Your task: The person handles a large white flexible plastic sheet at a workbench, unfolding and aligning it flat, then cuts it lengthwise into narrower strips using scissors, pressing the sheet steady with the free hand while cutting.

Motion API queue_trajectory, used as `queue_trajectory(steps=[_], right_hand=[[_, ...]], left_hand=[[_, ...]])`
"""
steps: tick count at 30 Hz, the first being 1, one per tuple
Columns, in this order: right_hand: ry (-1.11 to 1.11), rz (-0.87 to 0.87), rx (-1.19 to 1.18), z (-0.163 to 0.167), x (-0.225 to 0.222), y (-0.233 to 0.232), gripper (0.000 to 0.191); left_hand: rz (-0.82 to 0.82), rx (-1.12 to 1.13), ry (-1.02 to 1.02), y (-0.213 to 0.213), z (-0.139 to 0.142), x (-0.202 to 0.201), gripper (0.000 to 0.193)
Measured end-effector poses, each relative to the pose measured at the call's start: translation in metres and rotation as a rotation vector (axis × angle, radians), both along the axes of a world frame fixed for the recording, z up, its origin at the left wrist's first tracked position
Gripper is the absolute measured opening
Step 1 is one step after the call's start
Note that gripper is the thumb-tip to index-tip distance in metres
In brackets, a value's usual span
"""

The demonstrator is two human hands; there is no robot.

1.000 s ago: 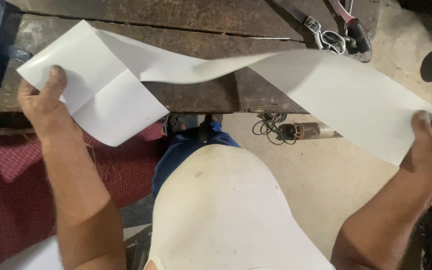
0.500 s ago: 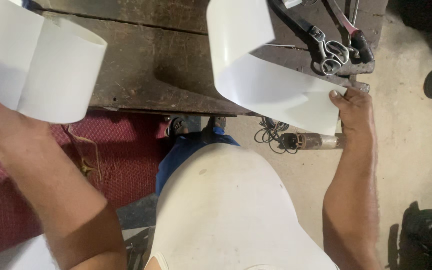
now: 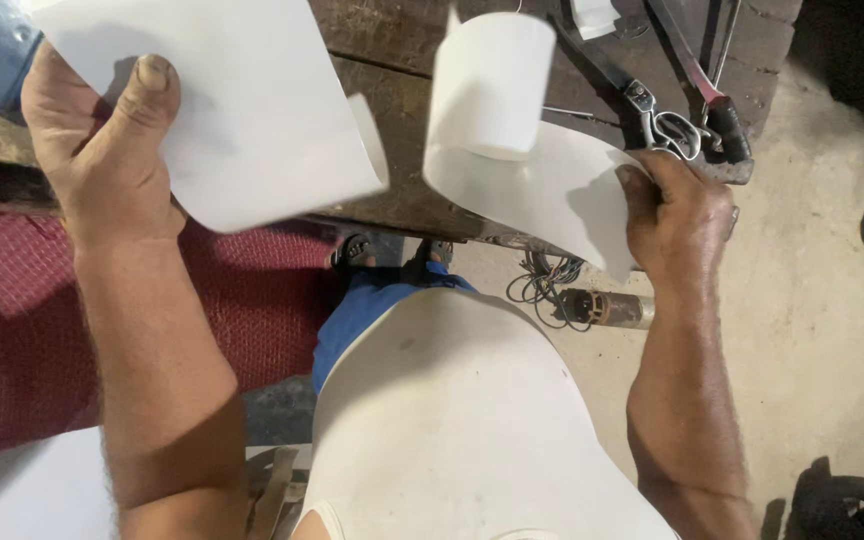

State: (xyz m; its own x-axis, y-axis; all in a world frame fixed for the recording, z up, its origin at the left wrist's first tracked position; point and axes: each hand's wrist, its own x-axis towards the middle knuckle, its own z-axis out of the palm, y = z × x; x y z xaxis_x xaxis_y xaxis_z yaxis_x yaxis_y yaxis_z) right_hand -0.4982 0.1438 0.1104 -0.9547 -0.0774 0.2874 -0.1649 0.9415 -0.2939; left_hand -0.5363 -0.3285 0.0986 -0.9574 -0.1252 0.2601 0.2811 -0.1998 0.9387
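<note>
A long white flexible sheet curls over a dark wooden workbench [image 3: 392, 130]. My left hand [image 3: 102, 150] grips one end of the sheet [image 3: 252, 120] at the upper left, thumb on top. My right hand [image 3: 677, 215] holds the other end [image 3: 542, 190] at the bench's front edge, where the sheet [image 3: 492, 80] curls up into a loop. The middle of the sheet runs out of view at the top.
Scissors and hand tools [image 3: 687, 120] lie on the bench just beyond my right hand. A red mat [image 3: 22, 330] covers the floor at left. A cylindrical motor with coiled wire [image 3: 592, 305] lies on the concrete floor. Dark objects sit at the right edge.
The sheet was stretched flat between my hands; both hands have come closer together and the sheet has curled upward. The view has shifted in closer to the bench.
</note>
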Motion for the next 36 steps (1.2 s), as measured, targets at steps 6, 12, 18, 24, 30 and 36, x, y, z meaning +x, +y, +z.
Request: queue_trajectory(steps=[6,12,18,24,30,36], right_hand=[[-0.113,-0.090,-0.228,-0.012,-0.018,-0.011,0.017],[-0.293,-0.122,-0.468,-0.050,-0.028,0.004,0.016],[-0.409,-0.301,-0.628,-0.095,-0.044,0.047,0.012],[-0.560,-0.486,-0.522,-0.108,-0.028,0.063,0.021],[-0.527,-0.467,-0.579,-0.120,-0.028,0.077,0.027],[-0.424,-0.362,-0.669,-0.140,-0.027,0.088,0.026]], left_hand=[[-0.245,0.123,-0.011,0.053,0.022,0.016,0.023],[-0.652,-0.018,-0.373,0.138,-0.013,0.010,0.050],[-0.072,-0.167,-0.891,0.091,-0.054,-0.045,0.047],[0.059,0.000,-0.626,-0.026,-0.086,-0.044,0.052],[0.005,0.164,-0.534,-0.078,-0.131,-0.042,0.059],[0.078,0.135,-0.595,-0.078,-0.144,-0.048,0.065]])
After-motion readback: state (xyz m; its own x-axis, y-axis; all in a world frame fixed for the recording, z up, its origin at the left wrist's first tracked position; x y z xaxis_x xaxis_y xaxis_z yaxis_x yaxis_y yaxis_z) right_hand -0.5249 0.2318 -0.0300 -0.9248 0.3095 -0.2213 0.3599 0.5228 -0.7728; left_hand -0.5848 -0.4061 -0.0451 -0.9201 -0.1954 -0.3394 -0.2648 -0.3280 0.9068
